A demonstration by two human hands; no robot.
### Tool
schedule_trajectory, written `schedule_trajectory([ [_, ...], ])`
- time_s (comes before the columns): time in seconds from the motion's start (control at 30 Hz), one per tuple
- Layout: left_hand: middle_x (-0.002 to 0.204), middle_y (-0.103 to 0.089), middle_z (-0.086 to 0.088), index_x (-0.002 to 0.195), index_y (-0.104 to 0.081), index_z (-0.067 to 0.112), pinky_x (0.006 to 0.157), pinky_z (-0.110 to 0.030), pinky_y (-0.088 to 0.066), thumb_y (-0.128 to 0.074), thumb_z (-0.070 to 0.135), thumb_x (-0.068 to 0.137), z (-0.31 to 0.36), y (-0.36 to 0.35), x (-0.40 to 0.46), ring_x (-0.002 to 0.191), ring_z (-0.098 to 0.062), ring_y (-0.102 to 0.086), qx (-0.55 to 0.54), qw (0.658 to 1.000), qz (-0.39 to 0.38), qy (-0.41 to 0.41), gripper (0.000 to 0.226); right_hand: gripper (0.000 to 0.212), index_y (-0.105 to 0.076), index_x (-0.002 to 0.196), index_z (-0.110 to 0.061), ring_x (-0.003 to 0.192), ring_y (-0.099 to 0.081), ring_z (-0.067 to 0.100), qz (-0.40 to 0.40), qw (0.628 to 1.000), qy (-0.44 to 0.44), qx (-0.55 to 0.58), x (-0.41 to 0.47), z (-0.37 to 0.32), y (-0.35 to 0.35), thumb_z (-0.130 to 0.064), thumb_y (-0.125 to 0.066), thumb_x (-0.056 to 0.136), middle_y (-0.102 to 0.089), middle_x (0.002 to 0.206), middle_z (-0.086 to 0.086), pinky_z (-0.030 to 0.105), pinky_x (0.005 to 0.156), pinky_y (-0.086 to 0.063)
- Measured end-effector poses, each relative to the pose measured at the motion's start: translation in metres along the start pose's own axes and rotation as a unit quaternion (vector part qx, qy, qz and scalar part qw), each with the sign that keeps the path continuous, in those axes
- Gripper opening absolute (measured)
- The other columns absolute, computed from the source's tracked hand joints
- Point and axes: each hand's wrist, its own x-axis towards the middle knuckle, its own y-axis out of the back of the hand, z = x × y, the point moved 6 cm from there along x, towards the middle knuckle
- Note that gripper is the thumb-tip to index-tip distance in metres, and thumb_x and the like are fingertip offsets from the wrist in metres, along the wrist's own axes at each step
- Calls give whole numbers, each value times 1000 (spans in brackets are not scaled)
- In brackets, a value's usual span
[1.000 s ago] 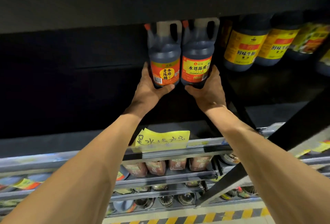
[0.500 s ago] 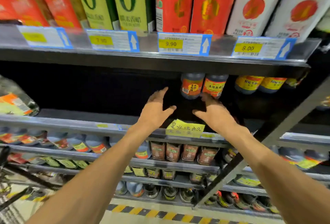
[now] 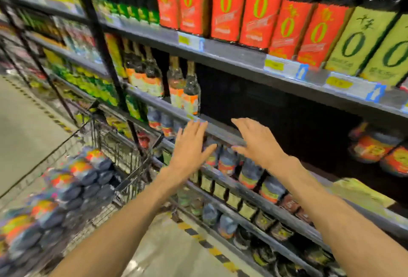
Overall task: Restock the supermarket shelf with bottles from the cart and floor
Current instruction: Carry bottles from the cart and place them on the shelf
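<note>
Both hands hang in front of the shelf (image 3: 223,132) edge, holding nothing; the left hand (image 3: 191,144) has its fingers straight and spread, and the right hand (image 3: 257,138) is likewise loose and apart. To the left stands the wire cart (image 3: 123,151), and in it lie packed dark bottles (image 3: 72,186) with orange labels – blurred. More bottles with orange labels (image 3: 379,151) sit far right in the shelf's dark bay; the picture is smeared throughout.
</note>
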Motion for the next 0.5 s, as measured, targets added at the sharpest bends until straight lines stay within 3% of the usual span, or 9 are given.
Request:
schedule_trajectory([
  [0.13,167,-26,-2,161,-25,22,124,-52,-15,-44,64,99,-121,40,-51,157,-24,-14,39,995,6,92,78,92,-36,156,-15,134,-49,32,0,995,96,-12,55,-109,-14,-49,-80,82,-50,144,9,47,98,-47],
  [0.23,167,-24,-3,161,-23,21,125,-53,-14,-43,61,101,-196,68,-101,157,-27,-12,40,987,13,158,75,92,-40,154,-15,134,-49,32,2,988,157,-8,88,-193,-29,-52,-80,80,-52,143,9,50,105,-44],
  [0.33,165,-28,-5,159,-28,19,122,-55,-22,-45,61,99,-264,86,-155,153,-31,-22,46,970,22,237,75,93,-39,154,-16,135,-48,31,-11,977,213,-3,114,-275,-45,-58,-78,79,-50,143,7,49,104,-46],
  [0.5,164,-32,-6,159,-27,20,120,-54,-24,-37,72,92,-356,98,-242,152,-31,-26,40,930,32,365,85,91,-17,162,-24,154,-21,24,-54,956,286,38,143,-386,-81,-60,-63,92,-28,163,2,50,122,-26],
])
